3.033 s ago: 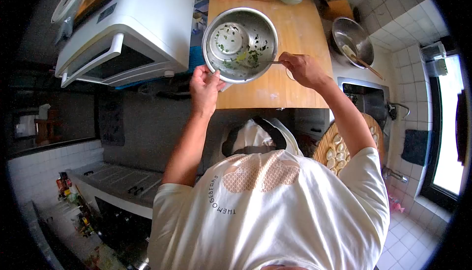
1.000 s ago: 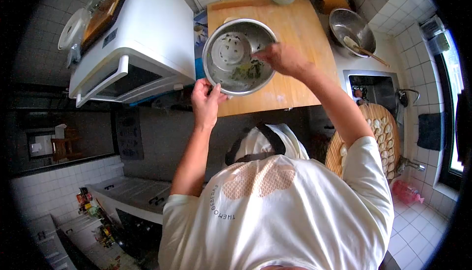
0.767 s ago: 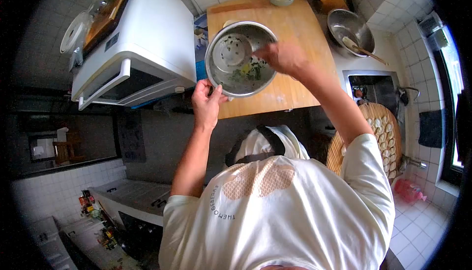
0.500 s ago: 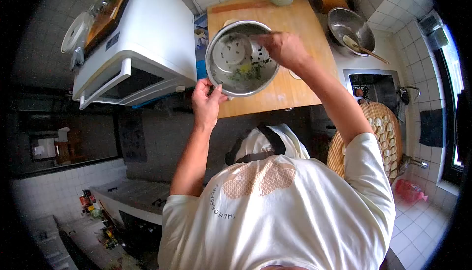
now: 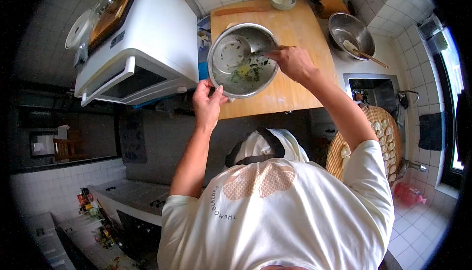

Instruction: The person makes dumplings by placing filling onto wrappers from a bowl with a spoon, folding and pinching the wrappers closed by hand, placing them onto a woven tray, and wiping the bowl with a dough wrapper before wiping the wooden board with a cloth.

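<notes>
The left hand [image 5: 208,104], its grip pinching, held the rim of a round silver metal bowl [image 5: 227,80] over the pale wooden tabletop [image 5: 295,95]; chopped green leaves [image 5: 254,71] lay inside. The right hand [image 5: 294,62], gripping a slim utensil [image 5: 260,53], sat lower than 0.5 s earlier.

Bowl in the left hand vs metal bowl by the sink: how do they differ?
The held bowl contains chopped greens; the sink-side bowl has a wooden-handled tool lying across its rim. The left hand grips the held bowl's edge; no hand touches the sink-side bowl. Both are round, metallic and open-topped.
</notes>
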`<state>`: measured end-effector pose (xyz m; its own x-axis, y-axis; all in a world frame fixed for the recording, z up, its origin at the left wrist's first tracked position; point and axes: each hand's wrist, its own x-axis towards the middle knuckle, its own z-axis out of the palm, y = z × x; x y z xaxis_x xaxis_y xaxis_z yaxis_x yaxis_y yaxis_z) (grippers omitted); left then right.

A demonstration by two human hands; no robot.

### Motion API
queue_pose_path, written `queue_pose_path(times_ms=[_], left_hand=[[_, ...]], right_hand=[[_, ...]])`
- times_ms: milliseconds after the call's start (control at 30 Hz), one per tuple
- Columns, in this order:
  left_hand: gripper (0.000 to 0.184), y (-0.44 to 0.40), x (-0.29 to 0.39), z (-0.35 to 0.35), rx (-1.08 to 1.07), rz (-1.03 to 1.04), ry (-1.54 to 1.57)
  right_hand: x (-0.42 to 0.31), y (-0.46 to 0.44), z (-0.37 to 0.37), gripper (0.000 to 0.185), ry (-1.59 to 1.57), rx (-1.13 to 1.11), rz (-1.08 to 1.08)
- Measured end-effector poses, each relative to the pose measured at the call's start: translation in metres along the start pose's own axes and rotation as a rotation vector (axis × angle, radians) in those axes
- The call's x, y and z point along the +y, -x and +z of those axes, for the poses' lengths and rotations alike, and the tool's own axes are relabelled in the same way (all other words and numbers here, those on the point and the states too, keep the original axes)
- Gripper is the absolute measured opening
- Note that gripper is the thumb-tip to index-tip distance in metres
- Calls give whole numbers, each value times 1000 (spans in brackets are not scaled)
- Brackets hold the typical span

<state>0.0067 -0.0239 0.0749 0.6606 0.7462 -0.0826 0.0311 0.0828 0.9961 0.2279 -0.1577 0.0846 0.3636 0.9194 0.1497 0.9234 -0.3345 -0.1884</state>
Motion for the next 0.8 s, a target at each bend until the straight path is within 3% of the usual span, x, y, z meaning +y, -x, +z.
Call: queue_pose_path(times_ms=[67, 133, 200, 300, 433, 533, 600, 700, 767, 800], left_hand=[[14, -1, -4, -2, -21, 43, -6], [14, 1, -1, 0, -24, 38, -13], [14, -1, 1, 2, -29, 49, -17], [13, 0, -3, 3, -13, 49, -18], [12, 2, -8, 6, 14, 72, 4], [12, 1, -10, 9, 5, 122, -26], [12, -1, -8, 11, -1, 137, -57], [13, 5, -2, 20, 30, 138, -54], [13, 2, -10, 15, 42, 177, -100], [13, 0, -12, 15, 48, 221, -145]], right_hand=[[-5, -4, -12, 30, 31, -82, 94], [-7, -9, -26, 32, -23, 162, 44], [-5, -9, -18, 34, -16, 175, 81], [-9, -1, 4, 34, 123, -111, 30], [-21, 14, -2, 34, 37, 2, 70], [-31, 20, 0, 37, 111, 61, 234], [-37, 24, 26, 37, 69, -83, 90], [-38, 27, 20, 34, 33, -70, 76], [-32, 32, 7, 35, 14, 212, 178], [-33, 34, 11, 35, 18, 209, 179]])
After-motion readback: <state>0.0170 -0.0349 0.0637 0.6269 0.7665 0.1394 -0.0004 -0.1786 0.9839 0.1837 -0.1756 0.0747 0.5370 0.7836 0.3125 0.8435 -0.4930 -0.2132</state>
